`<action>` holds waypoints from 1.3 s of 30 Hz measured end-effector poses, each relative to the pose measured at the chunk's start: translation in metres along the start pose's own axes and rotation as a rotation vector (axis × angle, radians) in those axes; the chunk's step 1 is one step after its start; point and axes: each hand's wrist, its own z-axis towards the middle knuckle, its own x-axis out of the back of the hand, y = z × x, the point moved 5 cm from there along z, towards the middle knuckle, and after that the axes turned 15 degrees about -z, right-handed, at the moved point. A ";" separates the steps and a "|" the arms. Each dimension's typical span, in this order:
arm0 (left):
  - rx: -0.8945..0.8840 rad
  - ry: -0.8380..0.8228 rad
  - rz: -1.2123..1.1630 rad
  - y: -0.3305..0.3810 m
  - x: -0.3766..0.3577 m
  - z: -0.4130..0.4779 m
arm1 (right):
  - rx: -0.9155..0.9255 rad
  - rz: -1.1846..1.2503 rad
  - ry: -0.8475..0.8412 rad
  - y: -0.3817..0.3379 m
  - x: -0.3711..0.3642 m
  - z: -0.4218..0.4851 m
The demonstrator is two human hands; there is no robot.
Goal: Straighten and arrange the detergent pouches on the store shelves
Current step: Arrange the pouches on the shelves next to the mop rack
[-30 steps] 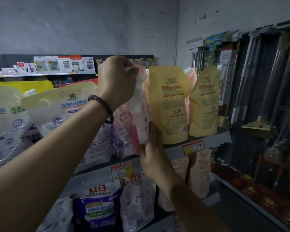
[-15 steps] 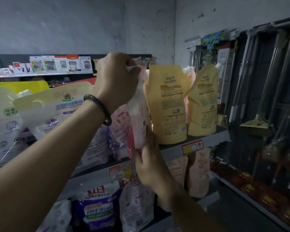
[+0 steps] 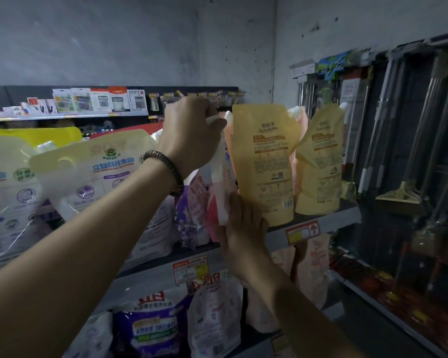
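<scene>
A pink and white detergent pouch [image 3: 221,184] stands on edge on the upper shelf [image 3: 277,235], seen nearly side-on. My left hand [image 3: 192,133] grips its top corner from above. My right hand [image 3: 243,226] holds its lower end at the shelf's front edge. Right of it stand two upright yellow-orange pouches [image 3: 264,161], [image 3: 320,164], with a pink pouch [image 3: 299,117] partly hidden behind them. Left of it are a purple lavender pouch [image 3: 192,210] and large white and yellow pouches [image 3: 98,171] leaning forward.
The lower shelf holds a purple pouch [image 3: 153,324], a white pouch [image 3: 215,308] and pale orange pouches [image 3: 313,270]. Price tags [image 3: 190,270] line the shelf edge. Mops and squeegees [image 3: 404,156] hang at the right above red-lidded jars [image 3: 388,288]. A far shelf carries calculators [image 3: 101,100].
Both hands have kept their hold on the pink pouch and turned it slightly more upright against the yellow-orange pouch. My view has shifted a little to the right.
</scene>
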 end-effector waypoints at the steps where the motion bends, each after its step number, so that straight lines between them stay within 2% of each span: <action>1: -0.015 -0.040 0.012 0.000 -0.002 0.000 | -0.018 -0.098 0.039 0.001 0.001 0.000; 4: -0.015 -0.120 0.024 0.002 -0.001 -0.002 | -0.093 -0.194 0.103 0.004 0.002 0.001; 7: -0.086 -0.056 0.088 0.002 0.006 -0.010 | -0.111 -0.333 0.188 0.003 0.004 0.000; 9: -0.099 -0.003 0.066 -0.002 0.012 -0.018 | -0.114 -0.377 0.184 0.001 0.005 0.000; 13: -0.031 0.011 0.036 -0.008 0.013 -0.044 | -0.149 -0.368 0.150 0.000 0.006 -0.001; 15: -0.084 0.043 0.016 -0.006 0.013 -0.057 | -0.167 -0.348 0.168 0.002 0.007 -0.004; 17: -0.156 0.058 0.008 -0.008 0.013 -0.063 | -0.186 -0.308 0.163 0.005 0.009 -0.008; 19: -0.138 0.038 -0.007 -0.019 0.011 -0.066 | -0.191 -0.222 0.126 0.006 0.010 -0.014; 22: -0.008 -0.043 -0.045 -0.040 0.007 -0.070 | -0.173 -0.047 0.129 0.004 0.016 -0.026; 25: 0.071 -0.101 0.024 -0.056 0.000 -0.075 | -0.120 0.106 0.166 -0.002 0.028 -0.039; 31: 0.272 -0.320 0.250 -0.087 -0.015 -0.086 | -0.052 0.281 0.108 -0.021 0.034 -0.052; 36: 0.295 -0.326 0.331 -0.082 -0.015 -0.091 | 0.000 0.349 -0.046 -0.036 0.028 -0.052; 39: 0.281 -0.302 0.258 -0.080 -0.013 -0.088 | 0.024 0.395 -0.116 -0.040 0.023 -0.050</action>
